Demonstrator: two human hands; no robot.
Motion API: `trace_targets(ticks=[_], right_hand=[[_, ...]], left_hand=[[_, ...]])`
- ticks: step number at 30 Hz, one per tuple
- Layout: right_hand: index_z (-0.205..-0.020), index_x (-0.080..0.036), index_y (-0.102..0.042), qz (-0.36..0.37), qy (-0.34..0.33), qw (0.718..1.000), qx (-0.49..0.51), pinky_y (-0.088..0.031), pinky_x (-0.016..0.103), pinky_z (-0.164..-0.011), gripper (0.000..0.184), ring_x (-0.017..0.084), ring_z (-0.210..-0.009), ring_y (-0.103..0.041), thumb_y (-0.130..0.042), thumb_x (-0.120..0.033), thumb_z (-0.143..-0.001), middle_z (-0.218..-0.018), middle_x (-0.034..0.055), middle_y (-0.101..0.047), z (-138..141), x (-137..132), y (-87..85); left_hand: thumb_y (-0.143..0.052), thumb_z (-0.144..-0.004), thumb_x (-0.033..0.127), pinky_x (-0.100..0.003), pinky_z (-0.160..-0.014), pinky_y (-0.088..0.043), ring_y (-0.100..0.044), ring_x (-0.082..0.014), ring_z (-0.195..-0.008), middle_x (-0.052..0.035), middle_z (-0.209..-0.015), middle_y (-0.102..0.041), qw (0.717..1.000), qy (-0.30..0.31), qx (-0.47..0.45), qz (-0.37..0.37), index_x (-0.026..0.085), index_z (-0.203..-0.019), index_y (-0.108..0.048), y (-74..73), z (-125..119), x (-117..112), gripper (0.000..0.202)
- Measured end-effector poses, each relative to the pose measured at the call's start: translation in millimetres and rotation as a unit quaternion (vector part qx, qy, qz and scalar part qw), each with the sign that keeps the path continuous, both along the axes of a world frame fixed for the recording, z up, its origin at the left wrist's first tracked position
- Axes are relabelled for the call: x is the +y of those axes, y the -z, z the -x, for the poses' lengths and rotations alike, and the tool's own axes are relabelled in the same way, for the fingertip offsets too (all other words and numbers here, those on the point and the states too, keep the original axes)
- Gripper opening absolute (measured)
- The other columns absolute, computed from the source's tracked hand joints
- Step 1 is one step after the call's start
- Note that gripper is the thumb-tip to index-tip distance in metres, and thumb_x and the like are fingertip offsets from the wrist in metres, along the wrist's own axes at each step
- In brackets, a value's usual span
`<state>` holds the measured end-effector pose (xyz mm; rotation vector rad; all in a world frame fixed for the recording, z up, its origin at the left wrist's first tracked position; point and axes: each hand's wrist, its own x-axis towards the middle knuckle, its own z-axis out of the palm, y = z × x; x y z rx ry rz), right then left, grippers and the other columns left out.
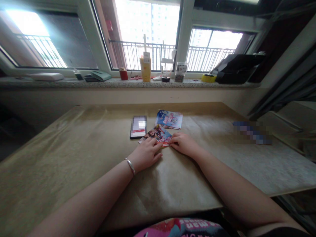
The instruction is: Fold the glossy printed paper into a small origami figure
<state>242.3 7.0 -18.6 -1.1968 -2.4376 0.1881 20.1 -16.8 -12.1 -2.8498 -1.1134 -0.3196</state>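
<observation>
A colourful printed leaflet [161, 134] lies at a slant on the table in front of me. My left hand [146, 154] rests flat across its left and lower part, fingers outstretched, a silver bangle on the wrist. At the lower right edge of the leaflet, my right hand [185, 144] has its fingers bent together on the paper in a pinch. Just behind lies a stack of blue-and-pink leaflets [171, 119], partly overlapped by the nearer one. A phone [138, 126] with a lit, blurred screen lies to the left of the leaflets.
A gold-brown cloth covers the table [81, 148]. A blurred blue item [253, 132] lies at its right side. On the windowsill stand a yellow cup [145, 70], a red jar [123, 74], a clear container [181, 72], yellow tape [208, 78] and a black object [237, 69].
</observation>
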Motion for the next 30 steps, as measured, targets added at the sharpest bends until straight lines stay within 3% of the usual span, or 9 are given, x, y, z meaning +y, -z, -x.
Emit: trace_targets(ticks=[11,20,30], right_hand=[[-0.086,-0.021,-0.072,-0.037,-0.006,0.998,-0.048,-0.044,0.026,-0.074,0.016,0.016,-0.083,-0.058,-0.056,-0.021,-0.085,-0.089,0.0053,-0.066,-0.1,-4.0,-1.4],[-0.094,-0.022,-0.070,-0.064,-0.071,0.993,-0.064,-0.044,0.027,-0.078,0.019,0.016,-0.087,-0.058,-0.056,-0.016,-0.083,-0.091,0.0045,-0.067,2.6,-4.8,-2.8],[-0.090,-0.023,-0.071,-0.066,-0.086,0.993,-0.054,-0.044,0.026,-0.075,0.019,0.015,-0.083,-0.059,-0.055,-0.017,-0.083,-0.090,0.0042,-0.067,0.7,-5.0,-2.9]], left_hand=[[-0.045,-0.090,0.037,-0.038,-0.092,-0.038,-0.047,-0.0243,-0.101,-0.0094,-0.113,-0.056,0.998,0.020,0.054,-0.021,0.017,-0.124,-0.052,-6.1,-1.4,-1.1,0.040],[-0.046,-0.089,0.042,-0.038,-0.088,-0.039,-0.049,-0.0254,-0.099,-0.0114,-0.111,-0.058,0.996,0.018,0.077,-0.028,0.012,-0.128,-0.049,-7.5,-1.9,-3.4,0.049],[-0.046,-0.088,0.036,-0.036,-0.082,-0.042,-0.050,-0.0238,-0.095,-0.0088,-0.105,-0.058,0.997,0.027,0.072,-0.019,0.020,-0.129,-0.048,-11.5,-1.0,-6.2,0.044]])
